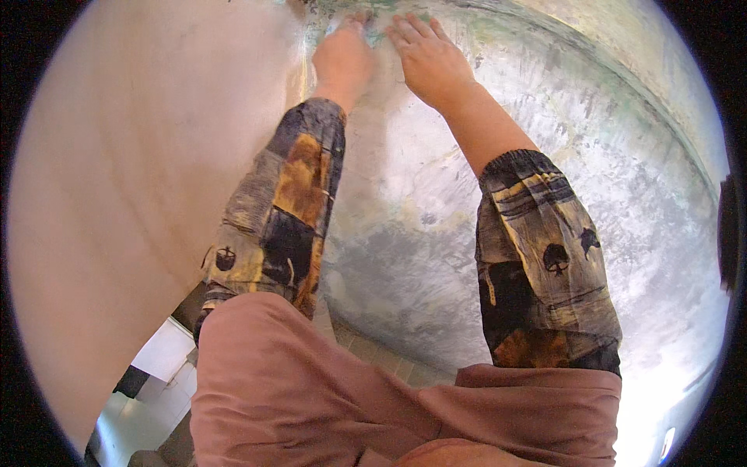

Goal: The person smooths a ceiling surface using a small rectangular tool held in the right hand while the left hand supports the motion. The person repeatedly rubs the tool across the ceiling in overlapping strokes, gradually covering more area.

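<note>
My left hand is at the top of the view, against a mottled grey-white surface with greenish stains. Its fingers look curled and are partly smeared by motion. A small bluish-green patch shows beside them, but whatever they hold cannot be made out. Close by on the right, my right hand rests flat on the same surface with its fingers stretched out and slightly apart. Both forearms wear patterned sleeve covers, the left sleeve cover and the right sleeve cover.
A smooth beige wall-like surface fills the left side and meets the mottled one near my left hand. Along the upper right runs a curved ridge. At the lower left, pale floor tiles and a white flat object show below.
</note>
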A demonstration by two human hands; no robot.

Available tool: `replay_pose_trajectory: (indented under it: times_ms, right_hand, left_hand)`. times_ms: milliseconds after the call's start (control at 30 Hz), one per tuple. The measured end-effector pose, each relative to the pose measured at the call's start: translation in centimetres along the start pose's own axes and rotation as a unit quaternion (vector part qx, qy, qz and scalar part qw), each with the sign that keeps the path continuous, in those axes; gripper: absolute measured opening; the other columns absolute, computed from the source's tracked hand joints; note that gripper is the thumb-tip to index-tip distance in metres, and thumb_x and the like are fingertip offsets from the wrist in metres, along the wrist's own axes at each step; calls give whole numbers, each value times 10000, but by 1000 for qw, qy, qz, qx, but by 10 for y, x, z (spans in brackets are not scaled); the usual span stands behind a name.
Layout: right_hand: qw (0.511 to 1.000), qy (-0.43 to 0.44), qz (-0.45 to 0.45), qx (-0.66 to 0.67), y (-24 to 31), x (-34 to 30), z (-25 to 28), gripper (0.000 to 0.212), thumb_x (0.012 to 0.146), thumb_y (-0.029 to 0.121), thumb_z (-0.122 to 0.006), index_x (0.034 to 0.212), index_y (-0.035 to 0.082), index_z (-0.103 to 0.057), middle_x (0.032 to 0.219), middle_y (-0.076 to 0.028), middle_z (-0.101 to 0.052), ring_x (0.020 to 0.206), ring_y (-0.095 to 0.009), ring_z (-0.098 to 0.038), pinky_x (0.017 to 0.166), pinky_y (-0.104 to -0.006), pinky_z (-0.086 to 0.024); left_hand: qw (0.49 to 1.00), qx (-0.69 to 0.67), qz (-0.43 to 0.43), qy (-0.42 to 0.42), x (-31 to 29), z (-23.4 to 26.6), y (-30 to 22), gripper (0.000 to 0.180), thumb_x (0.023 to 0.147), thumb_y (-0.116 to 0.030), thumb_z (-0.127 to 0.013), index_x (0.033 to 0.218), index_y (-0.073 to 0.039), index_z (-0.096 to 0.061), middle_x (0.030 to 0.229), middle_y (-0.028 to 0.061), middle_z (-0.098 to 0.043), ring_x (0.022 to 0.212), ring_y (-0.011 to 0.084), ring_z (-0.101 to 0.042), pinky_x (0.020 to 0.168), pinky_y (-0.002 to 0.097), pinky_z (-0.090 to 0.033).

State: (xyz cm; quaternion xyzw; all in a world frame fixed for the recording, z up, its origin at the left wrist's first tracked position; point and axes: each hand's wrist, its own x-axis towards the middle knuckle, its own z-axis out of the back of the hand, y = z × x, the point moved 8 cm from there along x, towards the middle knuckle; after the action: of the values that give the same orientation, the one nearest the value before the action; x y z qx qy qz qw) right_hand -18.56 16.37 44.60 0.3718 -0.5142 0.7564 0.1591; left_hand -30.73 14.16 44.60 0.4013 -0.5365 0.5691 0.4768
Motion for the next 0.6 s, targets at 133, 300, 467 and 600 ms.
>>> replay_pose_trajectory:
  times_ms: [133,300,467,600]
  right_hand:
    - [998,28,-28,-41,-12,-5,2,514,869,30,-503,1383,53,-497,1489,-103,-441,1388,-272,-390,1170,-448,-296]
    - [998,-41,-6,46,-20,-9,22,440,885,72,-469,1313,-13,-528,1419,-161,-484,1364,-309,-398,1166,-477,-276]
    - [995,-51,21,80,-20,-2,21,409,859,69,-463,1234,-49,-573,1336,-190,-542,1317,-326,-436,1141,-476,-307]
    - [1000,5,-3,21,-34,-10,13,460,867,25,-481,1324,14,-529,1418,-140,-494,1351,-299,-423,1153,-442,-318]
  left_hand:
    - [999,23,47,-6,13,-11,14,224,886,-145,-532,976,-38,-706,940,229,-696,903,394,-677,781,491,-541]
    - [987,88,12,-134,37,-4,34,234,933,-154,-511,835,-10,-667,776,228,-671,699,404,-663,647,510,-525]
    - [997,79,6,16,15,-22,16,235,874,-181,-566,1041,-46,-661,858,230,-686,820,428,-665,740,521,-531]
    - [994,93,-9,55,7,-23,-4,293,845,-189,-598,1094,-54,-674,893,231,-693,862,433,-666,775,516,-532]
